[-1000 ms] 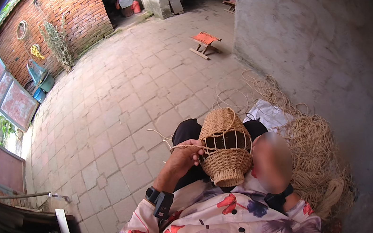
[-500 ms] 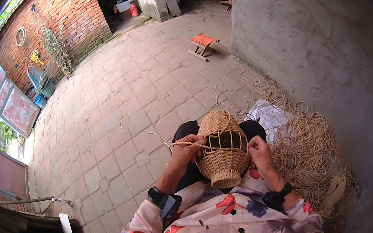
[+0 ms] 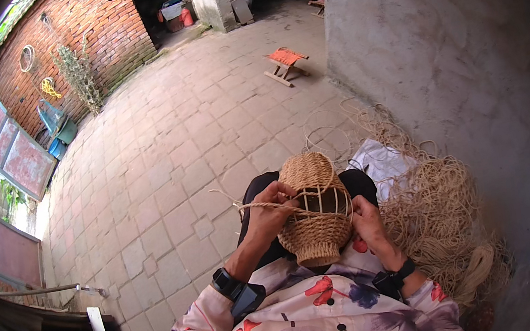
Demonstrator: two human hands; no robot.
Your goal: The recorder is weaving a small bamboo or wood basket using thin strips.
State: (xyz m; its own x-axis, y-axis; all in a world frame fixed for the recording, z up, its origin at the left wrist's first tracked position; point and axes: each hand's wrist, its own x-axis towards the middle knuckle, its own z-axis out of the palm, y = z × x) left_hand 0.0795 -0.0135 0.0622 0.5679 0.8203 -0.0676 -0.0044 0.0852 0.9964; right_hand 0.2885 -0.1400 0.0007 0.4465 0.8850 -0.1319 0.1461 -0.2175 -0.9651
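Note:
A half-woven straw basket (image 3: 313, 207) rests on my lap, with bare upright ribs showing around its middle band. My left hand (image 3: 267, 212) pinches a twisted straw cord (image 3: 252, 205) against the basket's left side; loose cord ends stick out to the left. On the right side, my right hand (image 3: 365, 220) grips the basket wall with fingers near the ribs. Both wrists wear dark bands, and flowered sleeves cover my forearms.
A heap of loose straw fibre (image 3: 440, 215) lies to my right by a grey concrete wall (image 3: 437, 40), beside a white cloth (image 3: 383, 161). A small orange folding stool (image 3: 286, 63) stands on the paved yard (image 3: 163, 166). A brick wall (image 3: 91, 34) closes the far left.
The basket has dropped slightly lower on my lap. My right hand has come into clear view on its right side. The left hand keeps working the cord at the left side.

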